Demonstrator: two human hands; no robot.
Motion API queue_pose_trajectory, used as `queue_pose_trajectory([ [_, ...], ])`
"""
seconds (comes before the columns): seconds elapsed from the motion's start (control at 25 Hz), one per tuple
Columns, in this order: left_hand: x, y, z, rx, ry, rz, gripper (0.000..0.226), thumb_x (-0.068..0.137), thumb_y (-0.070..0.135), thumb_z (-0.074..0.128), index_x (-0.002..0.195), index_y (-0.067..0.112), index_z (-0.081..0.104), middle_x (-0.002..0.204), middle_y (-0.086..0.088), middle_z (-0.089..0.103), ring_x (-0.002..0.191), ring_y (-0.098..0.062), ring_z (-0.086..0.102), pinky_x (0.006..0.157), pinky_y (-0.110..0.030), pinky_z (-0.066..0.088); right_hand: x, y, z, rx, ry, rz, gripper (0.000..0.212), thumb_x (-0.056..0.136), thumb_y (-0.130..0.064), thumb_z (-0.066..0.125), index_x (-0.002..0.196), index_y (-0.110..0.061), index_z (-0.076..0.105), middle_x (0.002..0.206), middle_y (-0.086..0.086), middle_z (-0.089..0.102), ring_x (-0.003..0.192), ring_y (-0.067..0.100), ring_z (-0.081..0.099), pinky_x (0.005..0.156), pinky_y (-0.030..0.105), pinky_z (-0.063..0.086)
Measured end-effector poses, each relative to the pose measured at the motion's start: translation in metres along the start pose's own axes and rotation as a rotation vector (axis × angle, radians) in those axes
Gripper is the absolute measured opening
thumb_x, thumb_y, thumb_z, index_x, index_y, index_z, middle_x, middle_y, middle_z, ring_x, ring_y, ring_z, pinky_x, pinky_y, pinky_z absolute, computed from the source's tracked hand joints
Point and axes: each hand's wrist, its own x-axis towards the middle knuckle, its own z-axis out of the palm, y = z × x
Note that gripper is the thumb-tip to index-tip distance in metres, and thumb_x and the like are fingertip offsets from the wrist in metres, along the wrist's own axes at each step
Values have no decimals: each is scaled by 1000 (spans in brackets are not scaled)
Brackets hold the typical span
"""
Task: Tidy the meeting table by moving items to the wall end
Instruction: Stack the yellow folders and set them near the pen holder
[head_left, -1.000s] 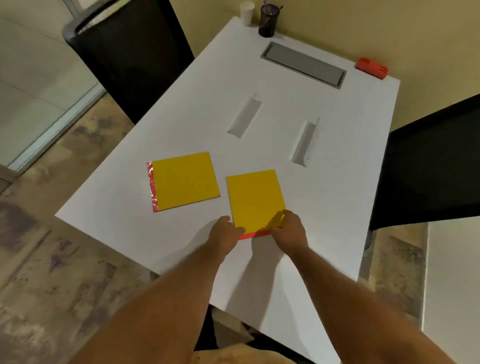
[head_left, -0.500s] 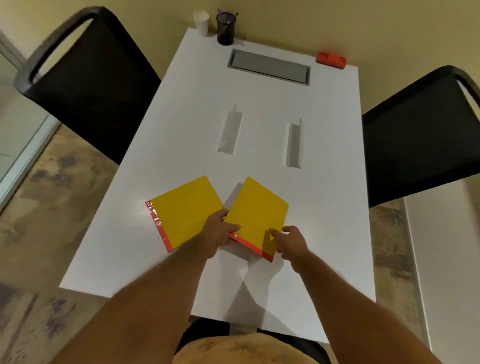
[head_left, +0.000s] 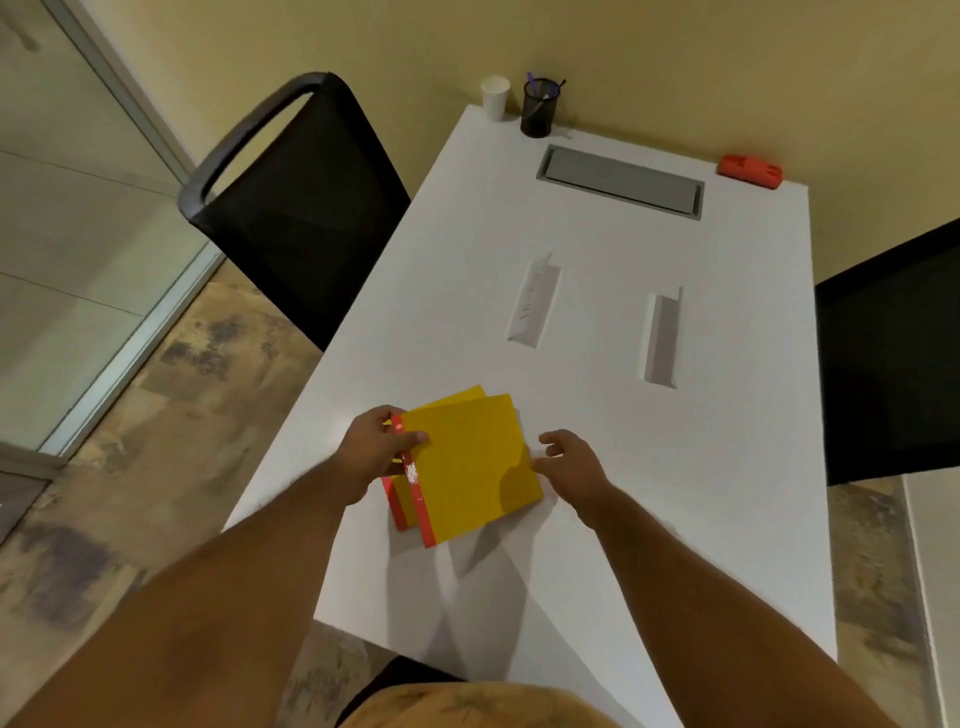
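Note:
Two yellow notebooks with red spines lie stacked and slightly askew on the white table (head_left: 675, 493). The top notebook (head_left: 472, 467) covers most of the lower notebook (head_left: 457, 397), which shows only a yellow corner and a strip of red spine. My left hand (head_left: 376, 449) grips the spine edge of the stack, thumb on the top cover. At the stack's right edge is my right hand (head_left: 569, 460), fingers spread, fingertips touching the top notebook's edge. Two white folded name cards (head_left: 535, 301) (head_left: 661, 338) lie mid-table.
At the wall end stand a white paper cup (head_left: 494, 97), a black mesh pen holder (head_left: 540, 108) and a red object (head_left: 750, 170), beside a grey cable hatch (head_left: 621, 181). Black chairs flank the table on the left (head_left: 291, 208) and right (head_left: 893, 353).
The right-hand notebook has been lifted and laid on top of the left one. My left hand shifted to the stack's spine; my right hand let go and rests at its right edge.

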Motion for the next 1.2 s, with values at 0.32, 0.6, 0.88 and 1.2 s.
queue_pose_trajectory([
  [0.32,33,-20,-30,50,155,-70,58,92,30,78,141,9,54,133,-18,66,115,-35,68,95,-51,59,29,-25,55,-263,-155,-34,74,84,-29,81,149,-12,50,140,13,59,127,34,60,104,44,52],
  [0.6,30,-59,-26,414,154,-167,61,94,31,75,143,8,47,137,-16,62,122,-35,62,103,-49,55,38,-26,72,-389,-80,-15,73,69,-41,70,135,-13,57,127,15,59,115,38,63,95,45,57],
  [0.88,19,-58,-19,-16,73,-339,41,102,26,64,136,3,56,110,-10,67,95,-28,68,75,-41,59,29,-12,68,-195,4,123,41,86,-17,73,125,-13,64,124,13,68,114,34,66,99,47,57],
  [1.2,2,-36,10,-20,-70,-72,43,108,28,50,149,16,45,137,-8,60,117,-31,61,101,-53,50,-6,20,42,208,109,74,19,96,-15,73,109,-16,58,112,12,68,100,29,67,85,44,57],
])
